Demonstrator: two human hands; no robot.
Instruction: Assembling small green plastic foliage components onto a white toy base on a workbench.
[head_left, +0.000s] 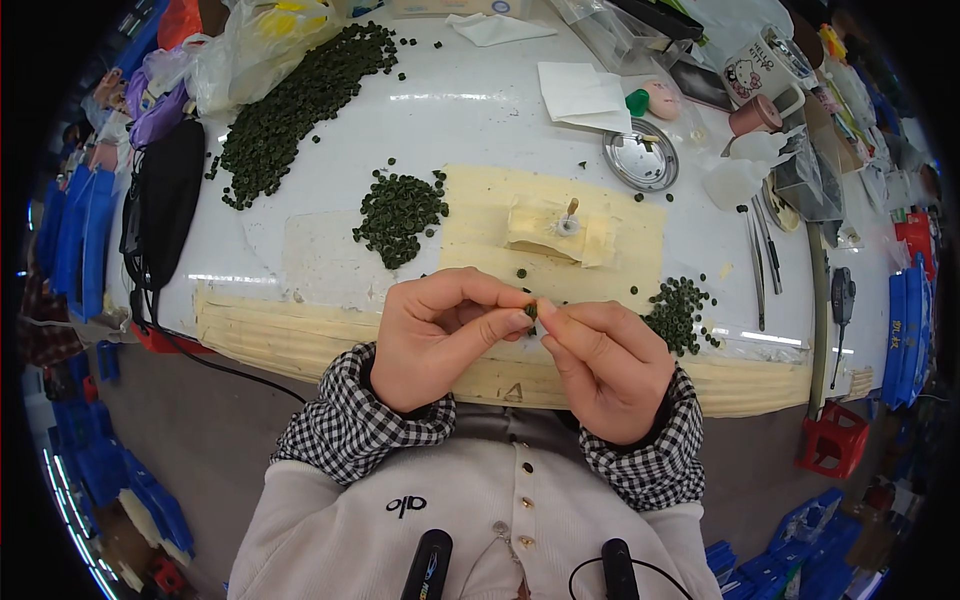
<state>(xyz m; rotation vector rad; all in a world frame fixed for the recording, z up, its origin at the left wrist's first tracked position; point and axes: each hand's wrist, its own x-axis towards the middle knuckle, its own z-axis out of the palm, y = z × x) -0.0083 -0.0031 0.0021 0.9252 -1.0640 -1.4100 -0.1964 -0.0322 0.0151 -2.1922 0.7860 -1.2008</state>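
Observation:
Just over the table's near edge, my left hand (430, 332) pinches a small dark green round piece (531, 311) between thumb and forefinger. The fingertips of my right hand (618, 368) close in on the same piece from the other side, and they partly cover it. Beyond my hands, a tape-covered block (540, 236) with a short upright peg (571, 208) stands on a yellow taped sheet (470, 205). A heap of similar green pieces (400, 215) lies left of this sheet. Another small heap (680, 314) is at its right edge, near my right hand.
A large heap of green pieces (290, 115) spreads at the far left, beside plastic bags (255, 50) and a black pouch (168, 195). Tweezers (757, 270), a round metal dish (641, 160), a mug (765, 70) and white tissues (585, 95) are on the right. Yellow padding (290, 325) lines the near edge.

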